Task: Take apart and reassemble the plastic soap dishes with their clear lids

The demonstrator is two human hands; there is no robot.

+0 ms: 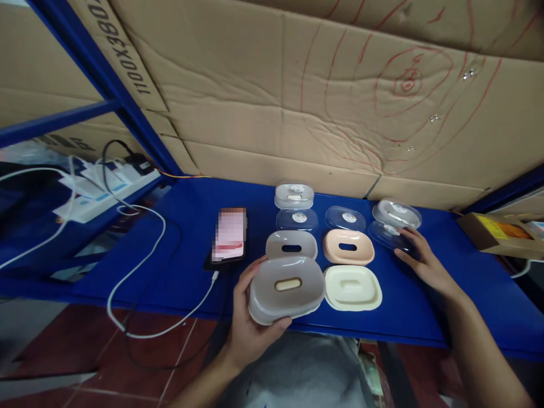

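My left hand [255,328] grips a grey oval dish [272,297] with a cream base showing through its slot, near the table's front edge. Behind it lies another grey slotted tray [274,245]. To the right are a pink slotted tray [348,255] and a cream base [352,288]. My right hand [420,260] has its thumb and forefinger apart at the edge of a clear lid [389,237]; whether it grips the lid is unclear. A covered grey dish [397,214] sits behind that lid. Two more clear lids [296,220] [345,217] and another covered dish [294,196] stand farther back.
A phone [229,235] lies left on the blue table [187,226], beside a white cable [164,226]. Power strips [110,192] are at the far left. A cardboard box [501,235] stands at the right. Cardboard [238,85] walls the back.
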